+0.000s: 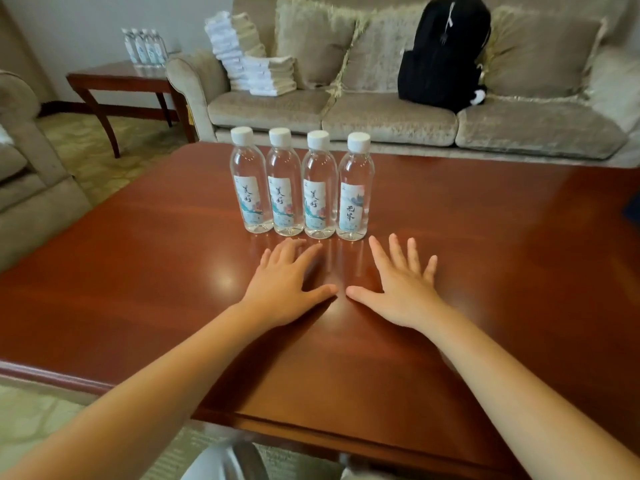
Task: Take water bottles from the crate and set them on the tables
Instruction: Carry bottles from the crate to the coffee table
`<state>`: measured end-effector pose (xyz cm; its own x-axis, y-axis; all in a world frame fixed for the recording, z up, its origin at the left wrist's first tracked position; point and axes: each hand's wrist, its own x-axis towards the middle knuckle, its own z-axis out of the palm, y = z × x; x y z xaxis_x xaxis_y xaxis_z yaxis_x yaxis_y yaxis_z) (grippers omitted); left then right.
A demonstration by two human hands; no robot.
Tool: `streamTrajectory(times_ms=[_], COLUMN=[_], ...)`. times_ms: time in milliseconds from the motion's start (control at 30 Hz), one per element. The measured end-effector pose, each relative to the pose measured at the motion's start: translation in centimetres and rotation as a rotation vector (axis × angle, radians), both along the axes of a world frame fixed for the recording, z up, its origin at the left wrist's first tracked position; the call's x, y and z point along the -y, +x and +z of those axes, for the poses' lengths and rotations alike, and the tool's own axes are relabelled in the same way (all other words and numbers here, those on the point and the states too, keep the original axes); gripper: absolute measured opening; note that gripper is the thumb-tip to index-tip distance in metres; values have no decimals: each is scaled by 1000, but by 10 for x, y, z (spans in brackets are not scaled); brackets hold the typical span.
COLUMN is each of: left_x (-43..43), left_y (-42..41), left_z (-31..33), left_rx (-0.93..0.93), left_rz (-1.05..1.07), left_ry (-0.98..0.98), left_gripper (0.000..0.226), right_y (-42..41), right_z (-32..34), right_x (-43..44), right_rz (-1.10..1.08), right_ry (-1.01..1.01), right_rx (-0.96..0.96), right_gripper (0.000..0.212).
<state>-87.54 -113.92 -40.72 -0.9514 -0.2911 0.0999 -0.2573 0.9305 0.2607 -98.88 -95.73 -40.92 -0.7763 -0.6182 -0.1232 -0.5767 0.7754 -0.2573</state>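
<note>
head view: a row of four clear plastic water bottles with white caps and pale printed labels [318, 195] stands upright on the glossy reddish-brown wooden coffee table [138, 271]. the bottles are side by side, touching or nearly so. three labels face the camera and the right-most one is turned to show different characters. the neat line, set back from the near edge, looks deliberate, a tidy serving for whoever sits on the sofa.

the left hand [287, 285] lies flat just in front of the row, fingers straight and spread, gripping nothing. its fingertips are near the bases of the middle bottles but apart from them. the right hand [401, 289] is also flat and splayed, empty, with its thumb almost meeting the left thumb. both palms seem to rest on or just above the wood; which, i cannot tell.

further back, a small dark wooden side table [114, 76] carries a second cluster of four clear water bottles [145, 46]. behind the coffee table is a beige plush sofa [381, 119] with a black backpack [443, 53] and stacks of folded white and tan towels [249, 60].

the crate is not in view. with both tables stocked, this table's share looks done.
</note>
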Motion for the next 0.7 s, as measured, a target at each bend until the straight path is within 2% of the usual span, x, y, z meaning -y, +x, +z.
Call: streamTrajectory(times_ms=[167,367,533,700], left_x=[13,-3,-20,-41], left_y=[2,12,19,34], left_z=[-6,20,94,198], left_rx=[31,236,421,515], left_rz=[3,62,62,-6], left_ry=[-79,-57,-14,-16], left_gripper=[93,90,92,91], right_y=[-7,4,30,63], right_z=[2,31,95,204], right_x=[0,-4,-20,-52], right_rz=[17,2,-42,-109], right_ry=[54,145,200,209], right_rx=[58,119,197,203], right_gripper=[100,106,105,100])
